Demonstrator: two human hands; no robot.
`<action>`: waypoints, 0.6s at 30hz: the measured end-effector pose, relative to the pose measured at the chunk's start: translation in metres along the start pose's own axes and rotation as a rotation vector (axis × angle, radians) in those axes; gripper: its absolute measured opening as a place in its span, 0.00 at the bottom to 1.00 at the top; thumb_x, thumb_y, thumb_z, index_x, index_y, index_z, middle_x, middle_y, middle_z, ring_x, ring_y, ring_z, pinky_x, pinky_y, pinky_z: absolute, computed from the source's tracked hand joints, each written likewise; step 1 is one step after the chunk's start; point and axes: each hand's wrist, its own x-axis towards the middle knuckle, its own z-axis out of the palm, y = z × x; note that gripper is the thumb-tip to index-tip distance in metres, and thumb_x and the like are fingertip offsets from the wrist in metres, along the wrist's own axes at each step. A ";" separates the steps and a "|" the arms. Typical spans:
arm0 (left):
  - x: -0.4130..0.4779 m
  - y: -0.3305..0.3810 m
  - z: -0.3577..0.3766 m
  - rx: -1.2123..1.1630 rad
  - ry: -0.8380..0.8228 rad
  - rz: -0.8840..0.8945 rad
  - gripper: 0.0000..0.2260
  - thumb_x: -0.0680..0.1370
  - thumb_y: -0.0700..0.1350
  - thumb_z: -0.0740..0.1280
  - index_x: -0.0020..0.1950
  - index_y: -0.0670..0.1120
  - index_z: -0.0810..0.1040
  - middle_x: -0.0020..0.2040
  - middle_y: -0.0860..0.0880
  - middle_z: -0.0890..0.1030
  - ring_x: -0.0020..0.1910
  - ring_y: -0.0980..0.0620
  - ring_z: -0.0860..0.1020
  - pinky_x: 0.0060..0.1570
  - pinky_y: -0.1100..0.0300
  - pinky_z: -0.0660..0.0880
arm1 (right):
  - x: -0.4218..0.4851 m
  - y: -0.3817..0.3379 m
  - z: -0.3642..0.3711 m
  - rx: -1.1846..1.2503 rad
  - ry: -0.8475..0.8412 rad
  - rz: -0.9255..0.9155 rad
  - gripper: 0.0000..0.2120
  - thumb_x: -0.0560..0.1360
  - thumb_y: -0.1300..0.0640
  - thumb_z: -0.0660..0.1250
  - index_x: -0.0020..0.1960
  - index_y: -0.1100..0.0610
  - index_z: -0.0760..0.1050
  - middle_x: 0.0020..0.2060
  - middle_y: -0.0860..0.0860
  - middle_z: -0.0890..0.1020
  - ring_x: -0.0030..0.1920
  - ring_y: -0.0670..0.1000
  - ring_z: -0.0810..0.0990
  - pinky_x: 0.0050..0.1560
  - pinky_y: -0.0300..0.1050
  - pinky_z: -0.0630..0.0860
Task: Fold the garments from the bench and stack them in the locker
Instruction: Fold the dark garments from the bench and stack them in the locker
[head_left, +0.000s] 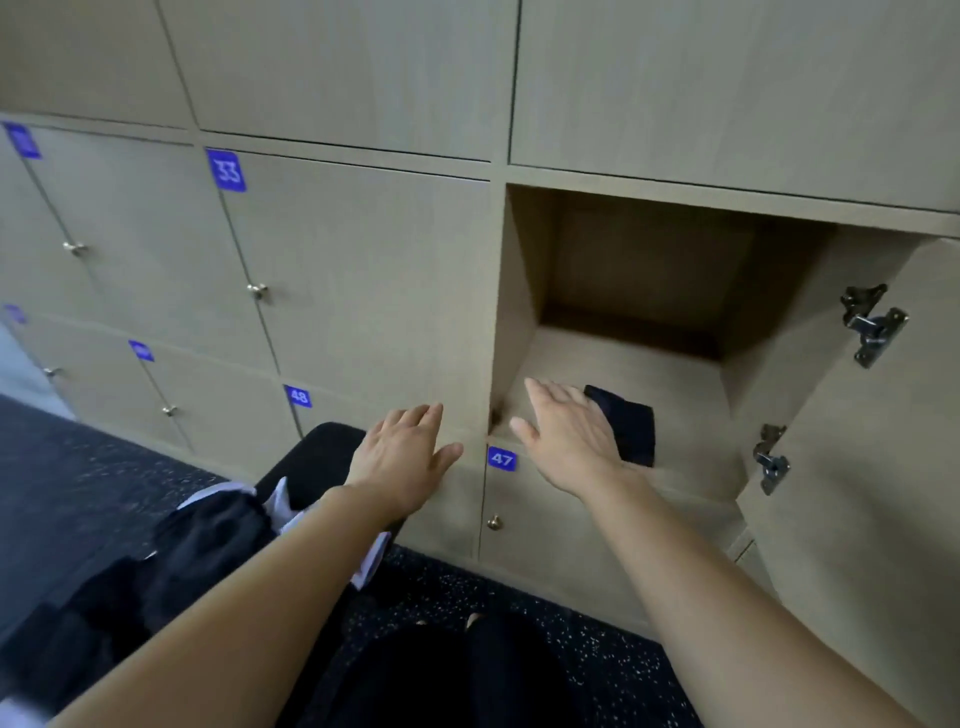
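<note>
Black garment (631, 426) in locker (680, 374), frnt

Left forearm (234, 597) and right forearm (701, 587) bare; black legwear (441, 686) below

Locker (519, 291) walls, doors: pale wood-grain laminate, smooth, matt. Folded garment (626, 423) inside: dark cloth, matt, soft. Hinges (872, 325): bare metal, glossy. Door knobs (257, 290): polished metal, brassy sheen. Number labels (501, 459): blue, smooth, slight gloss. Surface (322, 447): black, matt. Garment pile (208, 545) on it: dark cloth, pale trim. Floor (93, 467): dark, speckled, rough-looking.
</note>
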 end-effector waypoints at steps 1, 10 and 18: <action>-0.013 -0.011 -0.001 -0.003 0.003 -0.024 0.28 0.83 0.58 0.55 0.79 0.46 0.56 0.77 0.48 0.63 0.75 0.47 0.61 0.72 0.54 0.57 | -0.007 -0.015 0.004 0.014 -0.001 -0.034 0.27 0.82 0.46 0.54 0.77 0.55 0.55 0.74 0.53 0.64 0.74 0.54 0.59 0.72 0.50 0.57; -0.133 -0.121 0.025 -0.011 0.010 -0.235 0.24 0.82 0.57 0.58 0.74 0.46 0.66 0.73 0.49 0.69 0.73 0.47 0.65 0.69 0.55 0.61 | -0.053 -0.140 0.085 0.085 -0.114 -0.291 0.22 0.81 0.47 0.56 0.71 0.55 0.63 0.68 0.51 0.72 0.69 0.54 0.65 0.68 0.49 0.62; -0.189 -0.195 0.055 -0.041 0.017 -0.386 0.26 0.82 0.57 0.58 0.77 0.46 0.63 0.74 0.50 0.68 0.73 0.49 0.65 0.71 0.57 0.60 | -0.068 -0.200 0.155 0.060 -0.328 -0.401 0.18 0.80 0.47 0.56 0.68 0.53 0.67 0.65 0.51 0.74 0.68 0.54 0.68 0.65 0.50 0.64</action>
